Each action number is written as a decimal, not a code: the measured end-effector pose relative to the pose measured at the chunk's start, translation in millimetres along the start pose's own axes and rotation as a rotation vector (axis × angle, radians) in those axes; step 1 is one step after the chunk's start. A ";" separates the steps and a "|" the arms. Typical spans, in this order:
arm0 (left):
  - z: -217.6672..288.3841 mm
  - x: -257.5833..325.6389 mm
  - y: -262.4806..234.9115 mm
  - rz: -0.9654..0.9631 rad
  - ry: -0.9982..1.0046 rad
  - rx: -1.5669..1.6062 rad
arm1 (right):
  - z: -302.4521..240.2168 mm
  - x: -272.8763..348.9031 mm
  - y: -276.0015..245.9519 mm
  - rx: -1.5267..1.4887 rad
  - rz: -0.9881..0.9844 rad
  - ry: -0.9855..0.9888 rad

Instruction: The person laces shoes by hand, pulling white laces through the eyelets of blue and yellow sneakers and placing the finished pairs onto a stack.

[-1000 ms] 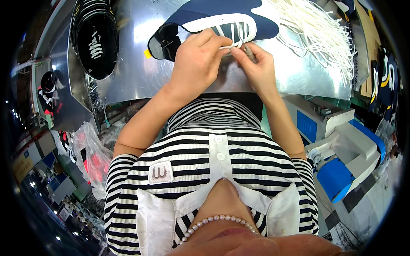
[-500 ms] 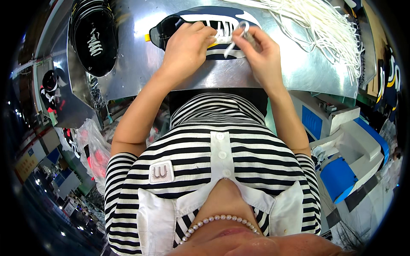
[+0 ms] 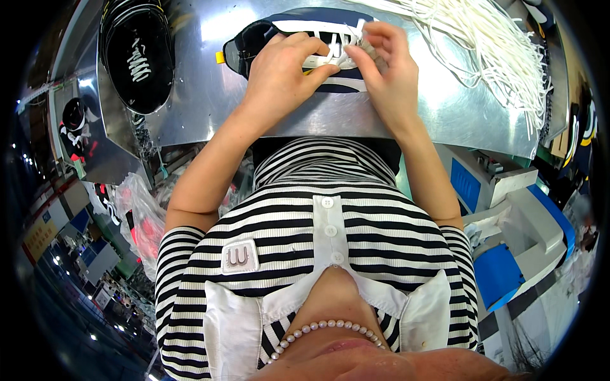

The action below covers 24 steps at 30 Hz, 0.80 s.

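A navy and white shoe upper (image 3: 298, 26) with a yellow tab at its left end lies on the metal table (image 3: 210, 114). White shoelace (image 3: 335, 52) crosses its opening in several rows. My left hand (image 3: 283, 73) rests over the near side of the upper, thumb and index finger pinched on the lace. At the right part of the lacing is my right hand (image 3: 389, 70), its thumb and index finger closed on the lace too. Its other fingers are bent and slightly blurred. The lace ends between my fingers are partly hidden.
A thick bundle of loose white laces (image 3: 476, 57) spreads over the table's right side. Stacked black shoe parts (image 3: 140, 70) stand at the left. A grey and blue machine (image 3: 508, 235) is below the table at the right, and a clear plastic bag (image 3: 138, 219) at the left.
My left thumb has stretched rightward and now pinches the lace by the middle of the opening. The loop in my right hand is gone from sight, and that hand's fingers have lifted.
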<state>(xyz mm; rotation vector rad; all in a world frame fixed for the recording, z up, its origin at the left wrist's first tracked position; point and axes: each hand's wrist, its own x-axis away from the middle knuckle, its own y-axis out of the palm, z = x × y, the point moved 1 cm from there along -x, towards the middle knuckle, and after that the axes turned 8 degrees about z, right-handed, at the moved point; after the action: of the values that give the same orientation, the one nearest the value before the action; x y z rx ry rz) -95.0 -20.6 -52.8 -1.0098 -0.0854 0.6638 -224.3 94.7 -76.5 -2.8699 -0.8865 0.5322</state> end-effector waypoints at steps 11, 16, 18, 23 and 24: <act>-3.3 -2.8 0.5 -0.010 0.054 0.074 | -7.7 37.3 -25.0 0.060 -0.254 0.309; 1.6 3.8 2.5 0.001 0.095 0.101 | -5.9 38.6 -19.9 0.104 -0.238 0.349; 2.5 10.2 6.5 0.009 0.101 0.146 | -4.0 41.0 -11.6 0.092 -0.206 0.341; 3.0 17.8 8.4 0.044 0.203 0.177 | 7.2 39.6 9.5 0.003 -0.129 0.308; 3.9 19.5 6.7 0.046 0.201 0.152 | 11.6 39.4 7.5 0.020 -0.149 0.304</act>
<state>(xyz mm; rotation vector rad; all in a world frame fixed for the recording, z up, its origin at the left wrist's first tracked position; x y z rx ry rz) -83.9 -4.5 -60.6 -0.9291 0.1623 0.5985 -194.1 110.4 -100.6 -2.7334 -1.0197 0.0849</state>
